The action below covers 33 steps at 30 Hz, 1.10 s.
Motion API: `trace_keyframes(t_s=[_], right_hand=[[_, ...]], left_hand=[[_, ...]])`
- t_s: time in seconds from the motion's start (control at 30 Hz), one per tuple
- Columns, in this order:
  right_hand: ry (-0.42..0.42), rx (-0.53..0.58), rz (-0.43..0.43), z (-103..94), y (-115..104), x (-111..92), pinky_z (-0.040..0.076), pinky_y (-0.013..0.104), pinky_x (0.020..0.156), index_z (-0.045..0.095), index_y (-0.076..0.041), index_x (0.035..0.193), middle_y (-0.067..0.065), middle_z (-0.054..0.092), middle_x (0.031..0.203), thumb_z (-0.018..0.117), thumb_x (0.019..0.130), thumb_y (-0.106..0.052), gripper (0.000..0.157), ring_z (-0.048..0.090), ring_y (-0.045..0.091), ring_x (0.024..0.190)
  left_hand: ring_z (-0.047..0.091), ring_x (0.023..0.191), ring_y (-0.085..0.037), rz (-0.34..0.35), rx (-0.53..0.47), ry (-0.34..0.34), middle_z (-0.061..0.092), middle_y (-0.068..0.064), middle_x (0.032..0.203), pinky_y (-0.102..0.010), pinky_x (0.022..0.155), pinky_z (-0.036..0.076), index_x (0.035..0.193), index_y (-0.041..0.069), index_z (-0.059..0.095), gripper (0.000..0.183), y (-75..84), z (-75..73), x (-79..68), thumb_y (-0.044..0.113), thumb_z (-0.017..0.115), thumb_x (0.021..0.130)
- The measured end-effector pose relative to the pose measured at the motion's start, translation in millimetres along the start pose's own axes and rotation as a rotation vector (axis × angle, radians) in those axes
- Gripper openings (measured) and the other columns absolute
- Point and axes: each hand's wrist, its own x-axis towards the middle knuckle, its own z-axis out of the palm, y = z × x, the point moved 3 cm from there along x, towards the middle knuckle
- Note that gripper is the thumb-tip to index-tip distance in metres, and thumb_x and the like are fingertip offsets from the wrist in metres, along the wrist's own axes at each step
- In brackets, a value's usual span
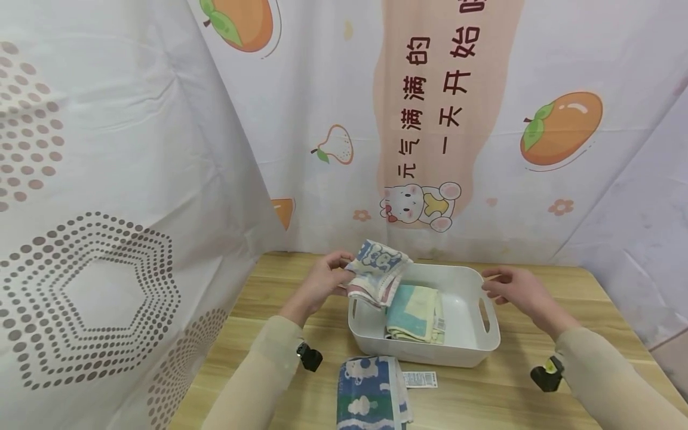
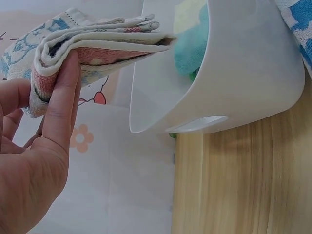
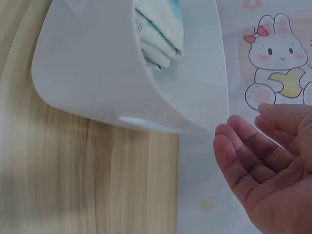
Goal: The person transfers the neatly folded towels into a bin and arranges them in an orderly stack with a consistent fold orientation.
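My left hand [image 1: 325, 279] pinches a folded towel [image 1: 378, 267] with a blue and white bear pattern and pink inner layers, held up over the left end of the white plastic basket [image 1: 459, 334]. In the left wrist view the thumb and fingers [image 2: 61, 105] grip the towel's folded edge. Inside the basket lies a folded teal and yellow towel [image 1: 414, 312] with a label. My right hand [image 1: 516, 288] is at the basket's right end, its fingers relaxed beside the rim and holding nothing; the right wrist view shows its fingertips [image 3: 225, 146] near the basket's corner.
A folded blue, white and green towel [image 1: 368, 394] lies on the wooden table [image 1: 462, 400] in front of the basket, with a white paper tag [image 1: 421, 379] sticking out. Behind the table hangs a printed curtain [image 1: 322, 77]; another curtain [image 1: 107, 167] hangs on the left.
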Motion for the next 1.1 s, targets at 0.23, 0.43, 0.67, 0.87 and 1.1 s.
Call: trace_keyframes(t_s=[0.23,0.43,0.67,0.87,1.1], right_hand=[[-0.047,-0.044,-0.046,10.4,-19.6,3.4,0.058,0.045,0.087,0.053,-0.001,0.144,0.021,0.067,0.128,0.065,0.102,-0.035,0.056,0.069,0.030,0.105],[-0.067,-0.056,-0.154,23.4,-39.8,6.3,0.055,0.050,0.095,0.052,-0.005,0.147,0.017,0.066,0.131,0.065,0.102,-0.033,0.054,0.064,0.034,0.118],[-0.054,-0.077,-0.248,35.4,-57.6,7.1,0.056,0.048,0.095,0.053,-0.007,0.146,0.014,0.068,0.129,0.066,0.101,-0.029,0.052,0.065,0.034,0.119],[-0.038,-0.093,-0.299,40.6,-66.2,7.3,0.055,0.049,0.096,0.054,-0.006,0.145,0.014,0.069,0.129,0.066,0.101,-0.027,0.050,0.065,0.034,0.117],[-0.044,-0.114,-0.359,47.8,-73.1,8.7,0.055,0.049,0.098,0.054,-0.010,0.147,0.014,0.067,0.132,0.067,0.101,-0.022,0.050,0.063,0.034,0.120]], left_hand=[[0.067,0.095,-0.027,-0.019,0.052,-0.018,0.060,-0.014,0.119,-0.039,0.072,0.062,0.120,0.012,0.067,0.026,-1.6,3.0,1.9,0.007,0.065,0.095],[0.067,0.097,-0.028,-0.019,0.082,-0.052,0.060,-0.014,0.122,-0.040,0.073,0.063,0.120,0.014,0.067,0.026,-2.4,7.3,3.0,0.008,0.065,0.095],[0.067,0.098,-0.027,-0.014,0.096,-0.074,0.059,-0.014,0.122,-0.041,0.073,0.063,0.119,0.015,0.067,0.025,-3.9,12.3,5.2,0.008,0.065,0.095],[0.068,0.097,-0.026,-0.012,0.147,-0.077,0.058,-0.013,0.126,-0.040,0.074,0.063,0.120,0.016,0.067,0.025,-0.8,16.3,5.5,0.008,0.064,0.096],[0.069,0.096,-0.025,-0.012,0.207,-0.065,0.058,-0.011,0.127,-0.038,0.074,0.063,0.117,0.019,0.068,0.024,-1.5,18.8,7.9,0.006,0.064,0.097]])
